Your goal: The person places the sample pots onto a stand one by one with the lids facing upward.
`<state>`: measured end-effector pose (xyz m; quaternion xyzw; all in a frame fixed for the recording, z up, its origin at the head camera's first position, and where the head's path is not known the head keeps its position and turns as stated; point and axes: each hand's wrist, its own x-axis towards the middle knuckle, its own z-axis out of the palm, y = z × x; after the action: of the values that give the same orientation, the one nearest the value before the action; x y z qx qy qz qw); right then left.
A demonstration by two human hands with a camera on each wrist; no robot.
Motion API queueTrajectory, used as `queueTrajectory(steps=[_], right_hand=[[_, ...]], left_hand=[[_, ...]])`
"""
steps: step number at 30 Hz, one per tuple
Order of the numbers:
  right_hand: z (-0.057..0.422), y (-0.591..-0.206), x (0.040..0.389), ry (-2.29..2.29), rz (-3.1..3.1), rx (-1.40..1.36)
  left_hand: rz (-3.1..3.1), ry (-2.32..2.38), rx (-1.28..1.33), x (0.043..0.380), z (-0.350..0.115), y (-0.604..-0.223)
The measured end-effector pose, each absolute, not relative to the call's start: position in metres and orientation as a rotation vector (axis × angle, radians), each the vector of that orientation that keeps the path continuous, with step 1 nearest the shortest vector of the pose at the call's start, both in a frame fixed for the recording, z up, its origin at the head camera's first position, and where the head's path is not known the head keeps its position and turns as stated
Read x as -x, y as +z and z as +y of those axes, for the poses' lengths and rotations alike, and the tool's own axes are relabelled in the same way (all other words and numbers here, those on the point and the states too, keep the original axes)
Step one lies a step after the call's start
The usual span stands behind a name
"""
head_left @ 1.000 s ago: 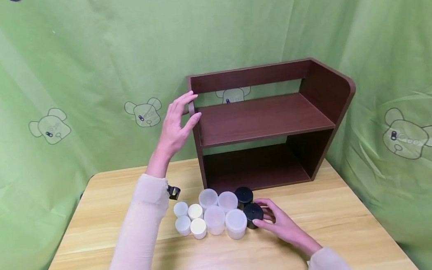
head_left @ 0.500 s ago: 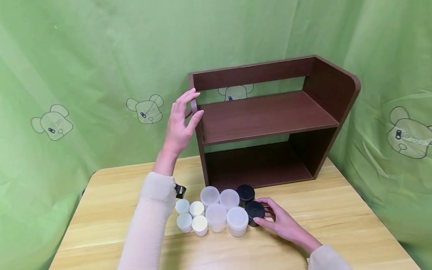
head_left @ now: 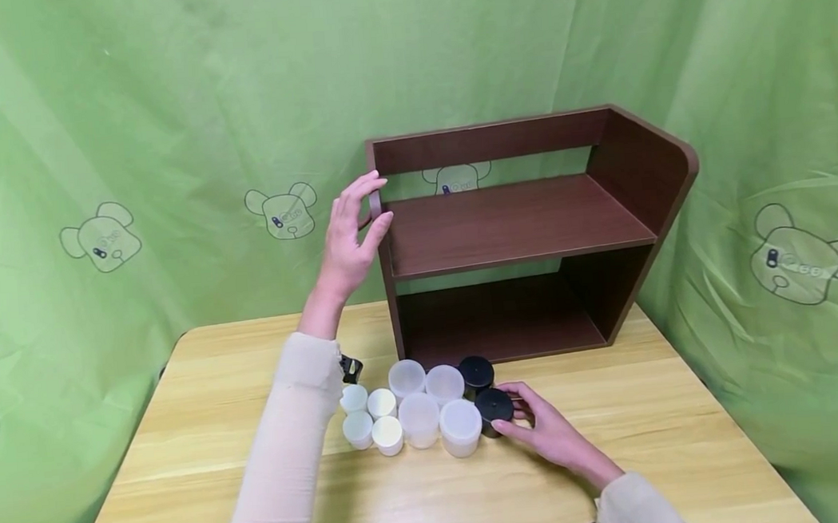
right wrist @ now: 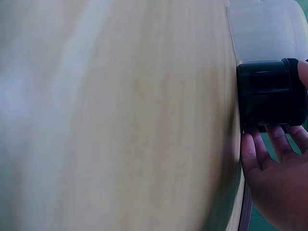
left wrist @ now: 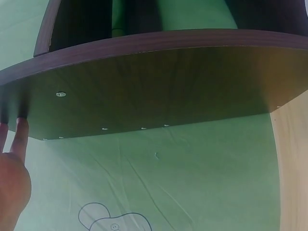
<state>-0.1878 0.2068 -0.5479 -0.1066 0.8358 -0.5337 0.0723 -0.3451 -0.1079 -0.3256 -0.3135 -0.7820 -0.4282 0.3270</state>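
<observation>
At the left side of a dark brown two-tier shelf [head_left: 521, 222], my left hand [head_left: 346, 250] touches the side panel with its fingers extended. In the left wrist view, two fingertips rest on the panel's outer face; the thumb is out of that view. My right hand [head_left: 548, 433] holds the front black lidded jar [head_left: 494, 406] between thumb and fingers. That jar stands upright on the table, close against a large translucent jar [head_left: 461, 425]. A second black jar [head_left: 476, 372] stands just behind it.
Several translucent jars of two sizes, including a small jar [head_left: 358, 427], and small white-lidded jars [head_left: 388, 434] cluster before the shelf. The wooden table [head_left: 206, 434] extends to both sides. A green curtain [head_left: 186, 108] hangs behind.
The head view has shifted slightly, so everything appears a little farther right and higher than a second ago. Both hands keep their places on the shelf and the black jar.
</observation>
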Motion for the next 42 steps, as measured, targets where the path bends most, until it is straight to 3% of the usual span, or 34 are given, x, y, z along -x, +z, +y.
queueTrajectory(steps=[42], right_hand=[[0.21,-0.536,0.19,-1.559,2.556,0.334]], left_hand=[[-2.06,-1.118,0.838,0.344,-0.109,-0.323]])
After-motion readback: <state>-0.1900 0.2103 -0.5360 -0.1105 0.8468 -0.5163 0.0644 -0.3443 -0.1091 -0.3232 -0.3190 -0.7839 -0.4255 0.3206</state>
